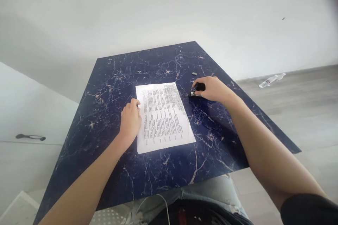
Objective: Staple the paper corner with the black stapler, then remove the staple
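Note:
A stack of printed paper sheets [163, 119] lies on the dark blue marble-patterned table [116, 74], its print running sideways to me. At the left edge of the sheets, my left hand [130, 119] is closed with curled fingers on the margin; its thumb is mostly hidden. My right hand [211, 89] grips a small black stapler [194, 92] on the table, right of the paper and apart from it. Fingers cover much of the stapler. Just beyond it rests a small grey strip [194, 74], which looks like staples.
A white wall [158, 10] stands behind the table. On the floor to the right lies a clear plastic bottle [271, 80]. A dark handle [31, 137] sits on a white cabinet front at the left. A white cable [166, 204] hangs over my lap.

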### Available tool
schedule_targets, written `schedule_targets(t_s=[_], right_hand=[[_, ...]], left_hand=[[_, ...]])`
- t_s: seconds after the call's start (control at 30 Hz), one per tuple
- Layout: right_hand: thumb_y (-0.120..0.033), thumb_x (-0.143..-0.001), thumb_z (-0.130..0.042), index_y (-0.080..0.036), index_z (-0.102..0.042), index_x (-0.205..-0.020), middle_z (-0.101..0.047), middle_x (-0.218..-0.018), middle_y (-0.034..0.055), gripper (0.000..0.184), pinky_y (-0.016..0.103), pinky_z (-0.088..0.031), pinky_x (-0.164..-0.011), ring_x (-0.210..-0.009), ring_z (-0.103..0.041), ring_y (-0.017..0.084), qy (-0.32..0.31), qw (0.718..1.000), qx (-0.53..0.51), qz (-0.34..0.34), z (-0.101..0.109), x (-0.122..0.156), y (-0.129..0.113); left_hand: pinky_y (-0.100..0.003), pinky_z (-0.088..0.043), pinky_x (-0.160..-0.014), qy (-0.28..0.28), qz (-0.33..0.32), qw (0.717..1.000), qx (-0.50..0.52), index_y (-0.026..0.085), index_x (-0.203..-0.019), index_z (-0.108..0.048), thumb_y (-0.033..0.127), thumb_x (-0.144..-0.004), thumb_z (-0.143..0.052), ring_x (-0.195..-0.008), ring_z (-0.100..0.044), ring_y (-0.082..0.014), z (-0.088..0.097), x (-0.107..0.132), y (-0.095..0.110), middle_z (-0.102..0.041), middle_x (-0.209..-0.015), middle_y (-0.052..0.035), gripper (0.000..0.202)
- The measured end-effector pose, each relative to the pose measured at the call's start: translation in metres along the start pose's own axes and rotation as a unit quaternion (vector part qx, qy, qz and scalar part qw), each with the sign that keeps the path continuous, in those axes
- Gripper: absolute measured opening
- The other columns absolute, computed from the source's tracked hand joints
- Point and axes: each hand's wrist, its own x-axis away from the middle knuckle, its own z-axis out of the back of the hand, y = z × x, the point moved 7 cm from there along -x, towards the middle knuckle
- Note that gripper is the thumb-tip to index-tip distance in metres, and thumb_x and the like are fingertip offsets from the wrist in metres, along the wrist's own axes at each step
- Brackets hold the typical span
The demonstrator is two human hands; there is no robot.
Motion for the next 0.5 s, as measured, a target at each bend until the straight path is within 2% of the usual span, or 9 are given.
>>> schedule_targets(t_s=[0.13, 0.23, 0.37, 0.43, 0.5], right_hand=[[-0.02, -0.086, -0.066, -0.022, -0.076, -0.108, -0.075, -0.103, 0.0104, 0.024, 0.051, -0.055, -0.087, -0.101, -0.067, 0.033, -0.033, 0.999, 0.005, 0.037, -0.011, 0.004, -0.013], [-0.028, -0.09, -0.064, -0.024, -0.074, -0.115, -0.076, -0.109, 0.0106, 0.027, 0.053, -0.054, -0.088, -0.102, -0.067, 0.033, -0.052, 0.997, -0.013, 0.058, -0.013, 0.006, -0.02], [-0.054, -0.088, -0.069, -0.022, -0.074, -0.122, -0.074, -0.121, 0.0126, 0.046, 0.054, -0.053, -0.097, -0.11, -0.067, 0.035, -0.041, 0.998, -0.043, 0.033, 0.0, 0.006, -0.014], [-0.063, -0.089, -0.066, -0.023, -0.075, -0.12, -0.074, -0.122, 0.0123, 0.052, 0.053, -0.051, -0.099, -0.112, -0.067, 0.035, -0.051, 0.997, -0.055, 0.018, 0.004, 0.006, -0.009], [-0.068, -0.096, -0.053, -0.024, -0.077, -0.112, -0.075, -0.117, 0.0116, 0.053, 0.051, -0.051, -0.098, -0.11, -0.068, 0.035, -0.076, 0.995, -0.06, 0.005, 0.002, 0.006, -0.005]], left_hand=[[-0.044, -0.052, -0.078, 0.042, 0.009, 0.997, 0.057, 0.024, -0.121, -0.055, 0.011, -0.1, -0.038, -0.09, -0.061, -0.0264, 0.011, 0.003, 0.008, -0.058, -0.103, -0.0108, 0.03], [-0.045, -0.054, -0.086, 0.071, -0.009, 0.991, 0.114, 0.026, -0.113, -0.061, 0.013, -0.1, -0.041, -0.1, -0.063, -0.0259, 0.016, 0.002, 0.015, -0.059, -0.11, -0.01, 0.028], [-0.051, -0.051, -0.101, 0.034, -0.028, 0.986, 0.159, 0.026, -0.108, -0.068, 0.022, -0.096, -0.058, -0.111, -0.065, -0.0271, 0.011, -0.003, 0.017, -0.067, -0.116, -0.0067, 0.016], [-0.051, -0.053, -0.099, 0.008, -0.021, 0.983, 0.182, 0.026, -0.107, -0.072, 0.025, -0.094, -0.065, -0.106, -0.068, -0.0263, 0.008, -0.004, 0.015, -0.07, -0.112, -0.0052, 0.015], [-0.049, -0.056, -0.097, -0.003, -0.022, 0.978, 0.21, 0.026, -0.108, -0.075, 0.025, -0.094, -0.065, -0.106, -0.069, -0.0254, 0.008, -0.004, 0.016, -0.07, -0.114, -0.0051, 0.017]])
